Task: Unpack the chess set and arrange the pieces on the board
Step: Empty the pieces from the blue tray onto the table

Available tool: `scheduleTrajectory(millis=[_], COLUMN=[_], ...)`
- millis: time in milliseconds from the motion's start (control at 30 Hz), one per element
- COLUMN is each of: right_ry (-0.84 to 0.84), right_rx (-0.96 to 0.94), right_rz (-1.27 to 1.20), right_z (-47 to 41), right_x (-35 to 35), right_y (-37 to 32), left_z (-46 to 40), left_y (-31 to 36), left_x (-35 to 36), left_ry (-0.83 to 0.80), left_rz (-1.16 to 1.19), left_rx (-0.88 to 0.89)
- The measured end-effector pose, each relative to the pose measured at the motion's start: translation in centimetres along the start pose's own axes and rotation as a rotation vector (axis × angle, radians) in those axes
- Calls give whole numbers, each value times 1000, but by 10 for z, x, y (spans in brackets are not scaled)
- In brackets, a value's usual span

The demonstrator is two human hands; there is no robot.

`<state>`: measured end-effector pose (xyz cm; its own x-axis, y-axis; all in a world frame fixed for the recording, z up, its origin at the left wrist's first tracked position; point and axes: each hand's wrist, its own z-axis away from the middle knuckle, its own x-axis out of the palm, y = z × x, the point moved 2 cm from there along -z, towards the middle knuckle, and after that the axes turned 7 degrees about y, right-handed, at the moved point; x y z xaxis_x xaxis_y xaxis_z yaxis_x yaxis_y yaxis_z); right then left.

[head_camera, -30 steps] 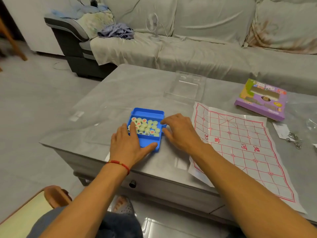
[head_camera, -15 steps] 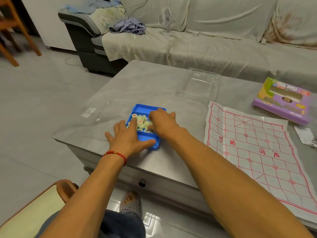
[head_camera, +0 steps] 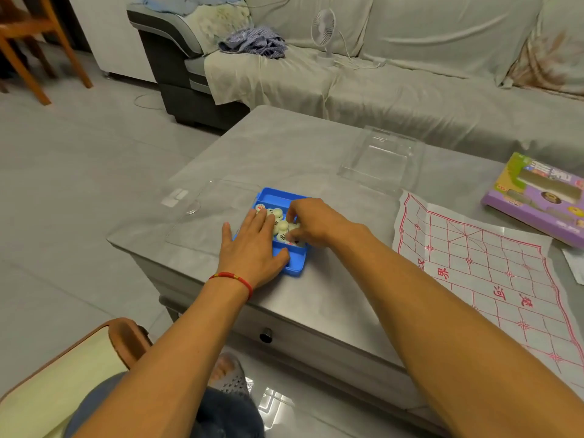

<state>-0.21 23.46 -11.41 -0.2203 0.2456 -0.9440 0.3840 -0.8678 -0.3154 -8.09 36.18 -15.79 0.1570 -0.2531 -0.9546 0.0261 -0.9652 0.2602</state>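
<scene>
A blue plastic tray (head_camera: pixel 274 195) lies near the table's front left and holds several pale round chess pieces (head_camera: pixel 279 225), some tipped up and loose. My left hand (head_camera: pixel 252 248) lies flat over the tray's left side, fingers straight, thumb on its near rim. My right hand (head_camera: pixel 313 223) reaches into the tray from the right with curled fingers among the pieces; its fingertips are hidden. The paper board (head_camera: pixel 486 273), white with a red grid, is spread out to the right with no pieces on it.
A clear plastic lid (head_camera: pixel 380 161) lies behind the tray. A purple box (head_camera: pixel 537 200) sits at the far right. The grey table (head_camera: pixel 316 153) has a drawer knob (head_camera: pixel 266 335) on its front. A sofa with a small fan (head_camera: pixel 324 28) stands behind.
My right hand has gone from the tray's right edge into the tray, and the neat rows of pieces are now disturbed. My left hand has stayed on the tray's left side.
</scene>
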Motion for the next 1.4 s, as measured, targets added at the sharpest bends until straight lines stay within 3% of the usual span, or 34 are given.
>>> scheduleTrajectory(millis=[300,433,533,667,767,967,1267,1400], right_ry=[-5,89,129,181,204,249,216,252], right_rx=[-51,40,121,165,208,168,213,119], right_rz=[-73,-76,-48,25,2,16,-215,-261], right_z=[-2,-5,-8,-8,-10,-4,8,14], right_x=[-5,0,2,6,12,13,14,12], right_y=[10,4,-5,-11,-11,-15,-3,-2], left_z=[0,2,3,5,19,51,41,42], left_y=[-1,-1,-3,-16,-22,-34,-25,-17], left_x=[-2,-2,-8,-26,-35,-39,-33,-32], left_ry=[-46,-51,50,172,224,103,212,227], left_rz=[-18,-12,29,116,-7,-19,551,1224], left_rx=[-12,-15,-21,-185,-292,-578,-800,-954])
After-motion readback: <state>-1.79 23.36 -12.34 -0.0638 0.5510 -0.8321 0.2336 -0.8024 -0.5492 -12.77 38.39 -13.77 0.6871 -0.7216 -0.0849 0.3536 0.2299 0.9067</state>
